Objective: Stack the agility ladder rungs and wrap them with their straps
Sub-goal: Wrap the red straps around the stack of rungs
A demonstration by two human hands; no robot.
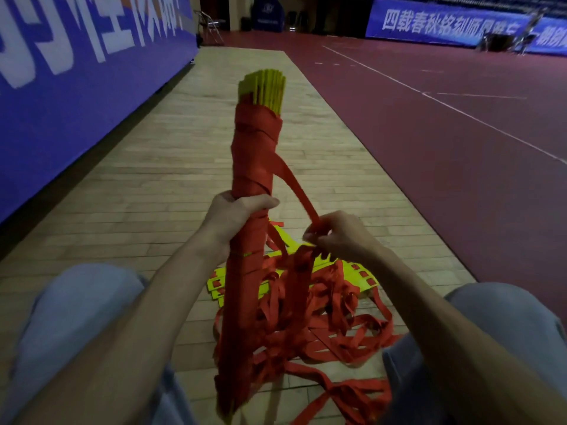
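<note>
A bundle of stacked yellow rungs (pixel 267 87) stands nearly upright in the middle of the view, wound in red strap (pixel 254 154) over most of its length. My left hand (pixel 236 213) grips the bundle around its middle. My right hand (pixel 340 234) pinches a loose length of red strap (pixel 294 182) that runs taut up to the bundle. A second set of yellow rungs (pixel 359 276) lies on the floor behind the bundle, half buried in a tangle of red straps (pixel 337 326).
I sit on a pale wooden floor (pixel 171 185) with my knees (pixel 79 299) spread to both sides. A blue banner wall (pixel 76 87) runs along the left. Red court flooring (pixel 429 133) with white lines stretches to the right. Chairs stand far back.
</note>
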